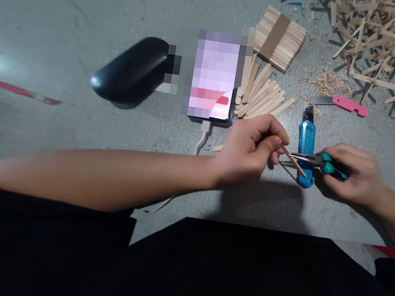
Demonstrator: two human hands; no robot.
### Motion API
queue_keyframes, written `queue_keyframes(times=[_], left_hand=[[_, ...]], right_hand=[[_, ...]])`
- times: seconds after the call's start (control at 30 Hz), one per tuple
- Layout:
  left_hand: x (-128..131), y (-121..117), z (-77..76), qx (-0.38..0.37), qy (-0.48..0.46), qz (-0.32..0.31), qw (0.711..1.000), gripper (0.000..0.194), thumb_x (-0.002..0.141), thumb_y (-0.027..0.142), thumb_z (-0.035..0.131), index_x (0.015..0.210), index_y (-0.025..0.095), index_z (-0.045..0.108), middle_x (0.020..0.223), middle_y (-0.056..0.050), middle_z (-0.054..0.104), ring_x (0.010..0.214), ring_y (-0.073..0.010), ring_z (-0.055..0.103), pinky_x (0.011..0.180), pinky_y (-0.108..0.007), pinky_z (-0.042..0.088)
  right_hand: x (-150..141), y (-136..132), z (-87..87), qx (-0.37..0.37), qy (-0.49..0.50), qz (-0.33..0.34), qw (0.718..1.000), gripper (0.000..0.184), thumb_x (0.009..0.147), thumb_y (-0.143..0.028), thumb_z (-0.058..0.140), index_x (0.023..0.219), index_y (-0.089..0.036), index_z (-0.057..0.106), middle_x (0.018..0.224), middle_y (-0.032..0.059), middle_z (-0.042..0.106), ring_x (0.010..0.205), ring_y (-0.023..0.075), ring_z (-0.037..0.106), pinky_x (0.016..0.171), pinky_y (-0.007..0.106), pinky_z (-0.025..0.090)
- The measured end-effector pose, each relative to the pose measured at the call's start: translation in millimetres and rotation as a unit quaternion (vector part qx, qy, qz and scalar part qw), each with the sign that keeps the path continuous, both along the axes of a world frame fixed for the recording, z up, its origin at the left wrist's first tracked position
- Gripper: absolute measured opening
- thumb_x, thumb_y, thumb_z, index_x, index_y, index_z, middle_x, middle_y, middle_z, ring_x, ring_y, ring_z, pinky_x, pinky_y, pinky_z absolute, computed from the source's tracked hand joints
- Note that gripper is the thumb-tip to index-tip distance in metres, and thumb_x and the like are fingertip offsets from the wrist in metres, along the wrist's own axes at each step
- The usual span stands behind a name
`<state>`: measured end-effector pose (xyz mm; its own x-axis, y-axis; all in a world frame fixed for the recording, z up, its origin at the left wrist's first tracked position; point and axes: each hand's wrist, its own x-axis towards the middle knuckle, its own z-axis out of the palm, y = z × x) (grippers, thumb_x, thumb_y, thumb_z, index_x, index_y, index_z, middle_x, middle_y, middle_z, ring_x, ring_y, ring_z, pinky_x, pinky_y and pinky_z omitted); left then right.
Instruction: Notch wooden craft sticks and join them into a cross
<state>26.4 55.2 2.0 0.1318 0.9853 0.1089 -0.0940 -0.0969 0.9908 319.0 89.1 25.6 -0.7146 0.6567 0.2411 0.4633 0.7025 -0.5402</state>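
Observation:
My left hand (251,148) pinches a wooden craft stick (297,167) between thumb and fingers, and the stick slants down to the right. In my right hand (359,172) is a pair of needle-nose pliers (316,160) with green and black handles. The plier jaws meet the stick near its middle; whether they grip it tightly I cannot tell. Beneath the pliers and the stick's end lies a blue utility knife (308,137). Just beyond my left hand, several loose craft sticks (264,101) are fanned out on the table.
A banded bundle of craft sticks (278,39) lies at the back. A large heap of sticks (379,46) fills the far right, near wood shavings (327,84) and a pink-handled folding knife (350,105). A phone (221,114) with a white cable (205,132) and a black case (130,71) lie left.

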Motion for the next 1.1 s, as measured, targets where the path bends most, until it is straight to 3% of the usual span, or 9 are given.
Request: queue_keyframes(times=[0.1, 0.23, 0.37, 0.47, 0.6, 0.87, 0.97, 1.1], left_hand=[[-2.2, 0.7, 2.1, 0.005, 0.033, -0.027, 0.999, 0.012, 0.101, 0.021, 0.069, 0.091, 0.017, 0.074, 0.072, 0.0, 0.072, 0.055, -0.0106, 0.067, 0.055, -0.023, 0.059], [-5.9, 3.8, 2.5, 0.039, 0.103, -0.017, 0.994, 0.02, 0.104, 0.024, 0.065, 0.09, 0.018, 0.078, 0.071, -0.001, 0.074, 0.061, -0.012, 0.067, 0.056, -0.023, 0.053], [-8.0, 6.7, 1.7, 0.05, 0.116, -0.026, 0.992, 0.024, 0.104, 0.022, 0.062, 0.086, 0.019, 0.077, 0.069, -0.001, 0.075, 0.065, -0.0128, 0.069, 0.057, -0.023, 0.05], [-8.3, 7.9, 2.5, 0.028, 0.087, -0.045, 0.995, 0.023, 0.103, 0.023, 0.064, 0.083, 0.019, 0.074, 0.065, -0.001, 0.072, 0.06, -0.0114, 0.065, 0.053, -0.021, 0.047], [-8.0, 10.7, 2.6, -0.059, 0.007, -0.114, 0.992, 0.026, 0.101, 0.033, 0.076, 0.08, 0.021, 0.067, 0.062, 0.0, 0.068, 0.045, -0.0081, 0.05, 0.042, -0.021, 0.037], [-6.0, 16.1, 4.0, -0.175, -0.133, -0.239, 0.946, 0.043, 0.094, 0.049, 0.093, 0.079, 0.019, 0.066, 0.062, -0.001, 0.069, 0.04, -0.0045, 0.041, 0.037, -0.019, 0.028], [-7.0, 16.5, 9.6, -0.203, -0.126, -0.234, 0.942, 0.04, 0.094, 0.043, 0.092, 0.078, 0.017, 0.066, 0.06, -0.001, 0.067, 0.041, -0.0036, 0.04, 0.038, -0.018, 0.027], [-6.7, 15.9, 14.6, -0.198, -0.089, -0.175, 0.96, 0.036, 0.097, 0.035, 0.088, 0.077, 0.017, 0.066, 0.058, 0.0, 0.065, 0.043, -0.0055, 0.047, 0.041, -0.018, 0.034]], right_hand=[[2.3, 1.5, -2.8, 0.017, 0.01, -0.004, 1.0, 0.029, 0.092, -0.024, 0.078, 0.121, -0.029, 0.079, 0.101, 0.0039, 0.084, 0.08, 0.0231, 0.08, 0.07, 0.036, 0.066], [4.2, 3.1, -2.4, 0.023, 0.007, -0.017, 1.0, 0.027, 0.091, -0.023, 0.076, 0.117, -0.029, 0.079, 0.098, 0.0043, 0.082, 0.077, 0.0234, 0.078, 0.068, 0.037, 0.064], [2.8, 3.0, 0.8, 0.038, -0.002, -0.007, 0.999, 0.027, 0.09, -0.019, 0.074, 0.115, -0.028, 0.076, 0.091, 0.0029, 0.079, 0.072, 0.0214, 0.074, 0.063, 0.035, 0.06], [1.3, 2.1, 2.2, 0.055, 0.0, -0.003, 0.999, 0.022, 0.093, -0.022, 0.074, 0.114, -0.028, 0.075, 0.089, 0.0024, 0.079, 0.07, 0.0211, 0.073, 0.06, 0.035, 0.058], [1.8, 1.5, 2.3, 0.07, -0.002, -0.001, 0.998, 0.022, 0.092, -0.024, 0.074, 0.113, -0.029, 0.075, 0.09, 0.0019, 0.08, 0.071, 0.0214, 0.073, 0.061, 0.036, 0.058], [0.6, 2.0, 2.1, 0.127, 0.015, 0.022, 0.992, 0.013, 0.1, -0.033, 0.076, 0.112, -0.028, 0.075, 0.091, 0.0045, 0.08, 0.074, 0.0224, 0.074, 0.064, 0.038, 0.059], [1.1, 3.9, 0.6, 0.193, 0.018, 0.019, 0.981, 0.013, 0.098, -0.032, 0.077, 0.109, -0.026, 0.074, 0.089, 0.0049, 0.08, 0.07, 0.0213, 0.072, 0.06, 0.037, 0.055], [2.9, 5.4, 0.3, 0.253, -0.004, -0.012, 0.967, 0.013, 0.098, -0.032, 0.073, 0.109, -0.026, 0.073, 0.086, 0.0047, 0.08, 0.068, 0.022, 0.071, 0.06, 0.038, 0.055]])
